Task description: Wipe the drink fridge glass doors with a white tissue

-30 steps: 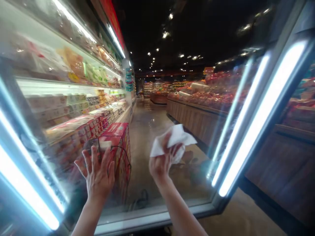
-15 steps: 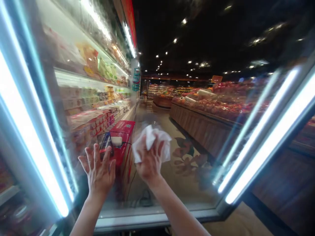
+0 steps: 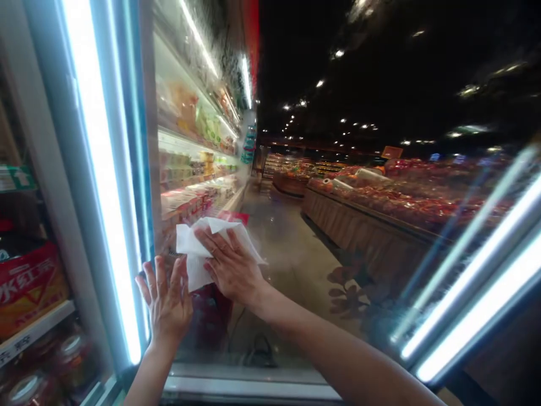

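Observation:
My right hand [image 3: 230, 268] presses a white paper towel [image 3: 192, 239] flat against a glass pane [image 3: 291, 316], its fingers stretched out over the sheet. The towel is partly folded, with one loose corner to the left. Just left of it, my left hand [image 3: 167, 307] is raised with fingers apart, close to the glass and holding nothing. Whether its fingertips touch the pane I cannot tell. Behind the towel, seen through the glass, a red box [image 3: 234, 217] is mostly covered.
Bright light tubes run along the left [image 3: 101, 169] and right [image 3: 477, 287] sides of the pane. A pale bottom frame [image 3: 249, 386] crosses below. At far left are a red carton [image 3: 34, 287] and jars [image 3: 29, 392]. Beyond the glass stand chilled shelves [image 3: 198, 144] and a produce stand [image 3: 359, 217].
My right hand and the paper towel have moved left, towards my left hand, and the towel now lies flatter. The view has turned left. My left hand stays raised and open.

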A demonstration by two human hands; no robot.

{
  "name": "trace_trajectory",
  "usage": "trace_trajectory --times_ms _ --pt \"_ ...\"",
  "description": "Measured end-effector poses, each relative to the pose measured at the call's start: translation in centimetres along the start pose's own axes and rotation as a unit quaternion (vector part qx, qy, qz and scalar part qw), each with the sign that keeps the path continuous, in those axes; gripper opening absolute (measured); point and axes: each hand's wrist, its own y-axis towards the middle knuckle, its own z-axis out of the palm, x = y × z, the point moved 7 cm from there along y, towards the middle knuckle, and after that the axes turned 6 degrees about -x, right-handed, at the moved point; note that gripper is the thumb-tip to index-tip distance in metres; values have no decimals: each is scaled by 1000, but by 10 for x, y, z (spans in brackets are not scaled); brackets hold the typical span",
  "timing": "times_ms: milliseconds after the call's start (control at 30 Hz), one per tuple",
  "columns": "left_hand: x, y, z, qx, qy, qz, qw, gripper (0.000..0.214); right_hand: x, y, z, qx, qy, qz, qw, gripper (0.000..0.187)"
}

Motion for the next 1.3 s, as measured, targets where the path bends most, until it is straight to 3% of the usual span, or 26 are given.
trace_trajectory --times_ms 67,267,433,500,633,833,900,1033,1100,1200,1233,1300 --pt "5 -7 0 -4 -2 2 1000 81 15 2 14 25 20 -35 999 35" --pt "19 -17 -2 -5 1 8 1000 82 13 70 16 -21 -9 19 1000 35" --pt "24 -30 -1 -6 -2 4 1000 82 60 51 53 77 44 -91 992 42" --pt "24 -34 1 -5 0 0 1000 82 57 56 51 68 46 -79 993 41" --pt "22 -34 2 -3 7 -9 1000 85 32 71 30 -16 17 15 1000 39" --pt "17 -34 3 2 6 -6 1000 86 45 -6 37 38 40 -111 992 43" --pt "13 -34 5 2 4 -7 1000 87 23 -11 20 22 26 -91 995 40" --pt "0 -32 13 8 5 -8 1000 87 -29 -6 -19 -21 -55 71 996 36" --pt "-8 -32 17 20 5 -1 1000 85 -21 -29 -16 -9 -57 58 997 41" --pt "-17 -33 20 27 7 1 1000 84 13 -83 3 19 -9 -60 998 35" --pt "-19 -33 19 25 7 0 1000 84 14 -97 5 20 2 -68 997 30" --pt "-24 -33 20 22 7 1 1000 85 -3 -105 -4 3 -1 -15 1000 23"
